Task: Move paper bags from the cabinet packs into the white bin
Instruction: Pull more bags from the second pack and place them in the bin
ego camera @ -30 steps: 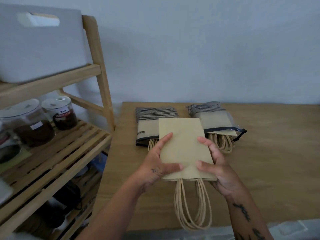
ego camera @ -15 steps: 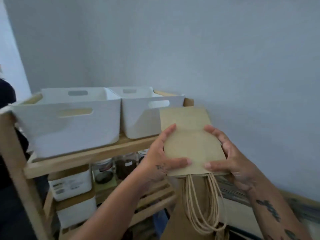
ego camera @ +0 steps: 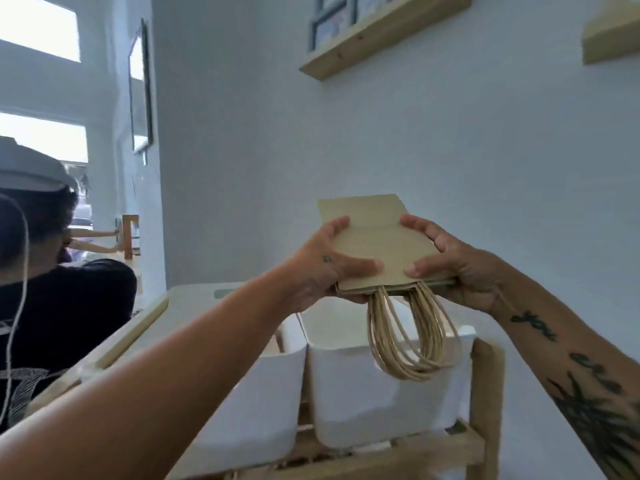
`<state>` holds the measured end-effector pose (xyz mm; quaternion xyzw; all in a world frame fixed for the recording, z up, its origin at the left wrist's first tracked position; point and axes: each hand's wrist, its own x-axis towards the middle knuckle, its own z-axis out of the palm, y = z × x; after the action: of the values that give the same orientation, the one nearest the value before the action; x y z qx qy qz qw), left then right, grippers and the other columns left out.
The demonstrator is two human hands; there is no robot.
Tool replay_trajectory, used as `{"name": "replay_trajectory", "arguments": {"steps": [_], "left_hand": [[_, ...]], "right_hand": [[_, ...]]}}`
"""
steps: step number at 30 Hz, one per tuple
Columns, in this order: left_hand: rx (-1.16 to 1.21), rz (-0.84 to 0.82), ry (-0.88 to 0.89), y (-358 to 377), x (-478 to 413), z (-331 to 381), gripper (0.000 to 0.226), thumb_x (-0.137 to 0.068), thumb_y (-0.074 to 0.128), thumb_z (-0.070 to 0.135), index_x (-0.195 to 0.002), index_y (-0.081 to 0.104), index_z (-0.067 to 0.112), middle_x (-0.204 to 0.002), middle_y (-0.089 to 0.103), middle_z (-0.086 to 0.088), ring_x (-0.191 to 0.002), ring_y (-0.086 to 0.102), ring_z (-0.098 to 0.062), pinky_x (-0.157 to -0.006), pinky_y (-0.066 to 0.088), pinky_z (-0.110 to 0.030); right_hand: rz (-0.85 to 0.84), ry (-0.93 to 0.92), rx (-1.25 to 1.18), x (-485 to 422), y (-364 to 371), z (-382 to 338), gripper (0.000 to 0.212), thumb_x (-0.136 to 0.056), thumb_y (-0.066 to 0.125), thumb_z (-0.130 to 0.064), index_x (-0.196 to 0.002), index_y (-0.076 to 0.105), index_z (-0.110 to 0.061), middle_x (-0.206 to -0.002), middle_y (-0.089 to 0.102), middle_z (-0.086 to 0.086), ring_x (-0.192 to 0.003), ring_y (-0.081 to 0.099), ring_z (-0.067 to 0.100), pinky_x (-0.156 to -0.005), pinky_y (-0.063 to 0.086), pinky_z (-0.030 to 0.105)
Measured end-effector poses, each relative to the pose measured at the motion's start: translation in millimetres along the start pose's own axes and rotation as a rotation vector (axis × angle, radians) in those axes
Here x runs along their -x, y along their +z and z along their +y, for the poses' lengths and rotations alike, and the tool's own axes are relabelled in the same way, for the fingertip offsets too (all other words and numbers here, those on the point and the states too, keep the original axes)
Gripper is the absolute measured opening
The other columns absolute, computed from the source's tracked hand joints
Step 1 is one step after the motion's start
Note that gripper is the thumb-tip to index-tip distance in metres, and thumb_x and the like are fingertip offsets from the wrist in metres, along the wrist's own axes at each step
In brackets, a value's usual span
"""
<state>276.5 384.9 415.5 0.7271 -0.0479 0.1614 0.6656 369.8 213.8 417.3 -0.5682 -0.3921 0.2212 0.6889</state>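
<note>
A flat stack of tan paper bags (ego camera: 381, 240) is held level between both hands, its twine handles (ego camera: 412, 341) dangling down. My left hand (ego camera: 325, 268) grips the stack's left edge and my right hand (ego camera: 450, 265) grips its right edge. The stack hovers above the right white bin (ego camera: 367, 393) on the wooden rack's top shelf, and the handles hang in front of the bin's near wall. The cabinet packs are out of view.
A second white bin (ego camera: 256, 403) sits to the left on the same wooden rack (ego camera: 485, 393). Another person in dark clothes (ego camera: 52, 289) is close on the left. A wall shelf (ego camera: 377, 36) hangs above; a blank wall lies behind.
Both hands have lifted the bag stack from the cabinet top up and left, over the right white bin. The view swung upward; the cabinet and its packs dropped out of sight.
</note>
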Motion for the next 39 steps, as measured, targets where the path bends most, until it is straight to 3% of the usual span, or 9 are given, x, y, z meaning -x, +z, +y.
{"name": "replay_trajectory", "arguments": {"steps": [6, 10, 12, 14, 19, 23, 29, 36, 39], "left_hand": [[-0.074, 0.083, -0.134, -40.2, -90.9, -3.3, 0.093, -0.076, 0.070, -0.005, -0.146, 0.019, 0.029, -0.099, 0.045, -0.001, -0.088, 0.061, -0.028, -0.071, 0.057, -0.046], [-0.167, 0.106, -0.246, -55.9, -124.1, -48.2, 0.096, -0.076, 0.072, -0.001, -0.148, 0.016, 0.030, -0.113, 0.045, -0.005, -0.097, 0.057, -0.031, -0.070, 0.056, -0.043], [-0.243, 0.074, -0.299, -62.7, -135.6, -68.6, 0.098, -0.077, 0.073, 0.003, -0.148, 0.012, 0.031, -0.112, 0.045, -0.005, -0.093, 0.058, -0.029, -0.071, 0.055, -0.043], [-0.327, -0.003, -0.384, -66.0, -143.2, -84.5, 0.102, -0.078, 0.073, 0.006, -0.149, 0.005, 0.033, -0.104, 0.049, -0.004, -0.086, 0.059, -0.025, -0.074, 0.055, -0.044], [-0.456, -0.139, -0.605, -53.6, -151.3, -116.1, 0.112, -0.079, 0.072, 0.007, -0.148, -0.011, 0.034, -0.134, 0.048, -0.015, -0.098, 0.057, -0.030, -0.083, 0.053, -0.050], [-0.552, -0.183, -0.640, -46.2, -156.6, -127.3, 0.115, -0.079, 0.073, 0.012, -0.146, -0.017, 0.036, -0.135, 0.046, -0.017, -0.106, 0.059, -0.033, -0.085, 0.053, -0.050], [-0.652, -0.394, -0.820, -44.0, -145.6, -127.7, 0.083, -0.085, 0.064, 0.003, -0.149, 0.011, 0.014, -0.099, 0.053, -0.014, -0.086, 0.058, -0.031, -0.095, 0.047, -0.049], [-0.789, -0.576, -0.952, -43.1, -151.2, -136.3, 0.079, -0.090, 0.057, 0.005, -0.149, 0.004, 0.006, -0.079, 0.056, -0.015, -0.071, 0.056, -0.023, -0.092, 0.044, -0.040], [-0.823, -0.623, -0.973, -45.4, -150.2, -143.2, 0.062, -0.091, 0.058, 0.012, -0.142, 0.024, 0.008, -0.073, 0.061, -0.011, -0.067, 0.059, -0.019, -0.096, 0.044, -0.039]], "right_hand": [[0.081, 0.133, 0.170, -111.1, -23.5, 7.4, 0.081, -0.072, 0.062, 0.015, -0.137, 0.035, -0.024, -0.120, 0.041, 0.012, -0.077, 0.059, 0.029, -0.043, 0.053, 0.026], [0.069, 0.244, 0.298, -151.6, -37.2, 42.1, 0.083, -0.074, 0.063, 0.015, -0.140, 0.031, -0.023, -0.108, 0.045, 0.009, -0.075, 0.056, 0.026, -0.040, 0.049, 0.021], [0.035, 0.334, 0.387, -165.1, -47.5, 63.2, 0.088, -0.074, 0.066, 0.012, -0.142, 0.026, -0.026, -0.104, 0.045, 0.006, -0.082, 0.058, 0.026, -0.053, 0.056, 0.029], [0.001, 0.445, 0.482, -172.9, -56.5, 83.4, 0.095, -0.071, 0.072, 0.007, -0.143, 0.023, -0.032, -0.109, 0.045, 0.005, -0.094, 0.058, 0.028, -0.080, 0.056, 0.044], [-0.075, 0.624, 0.754, -169.0, -64.6, 109.6, 0.108, -0.070, 0.078, -0.003, -0.147, 0.009, -0.035, -0.141, 0.029, 0.010, -0.115, 0.045, 0.026, -0.073, 0.052, 0.035], [-0.090, 0.662, 0.944, -169.6, -66.8, 119.6, 0.126, -0.065, 0.083, -0.013, -0.146, -0.010, -0.036, -0.156, 0.013, 0.010, -0.138, 0.026, 0.033, -0.101, 0.044, 0.044], [-0.204, 0.839, 0.948, -161.0, -53.9, 132.7, 0.117, -0.073, 0.075, -0.001, -0.145, -0.010, -0.040, -0.156, 0.006, 0.011, -0.132, 0.033, 0.041, -0.082, 0.051, 0.048], [-0.248, 0.900, 0.911, -151.2, -56.6, 142.3, 0.106, -0.078, 0.069, 0.002, -0.147, -0.002, -0.036, -0.155, 0.009, 0.008, -0.134, 0.031, 0.038, -0.093, 0.047, 0.048], [-0.254, 0.904, 0.911, -151.2, -56.8, 145.5, 0.105, -0.077, 0.070, 0.002, -0.147, 0.001, -0.036, -0.155, 0.011, 0.007, -0.136, 0.029, 0.036, -0.096, 0.045, 0.047]]}}
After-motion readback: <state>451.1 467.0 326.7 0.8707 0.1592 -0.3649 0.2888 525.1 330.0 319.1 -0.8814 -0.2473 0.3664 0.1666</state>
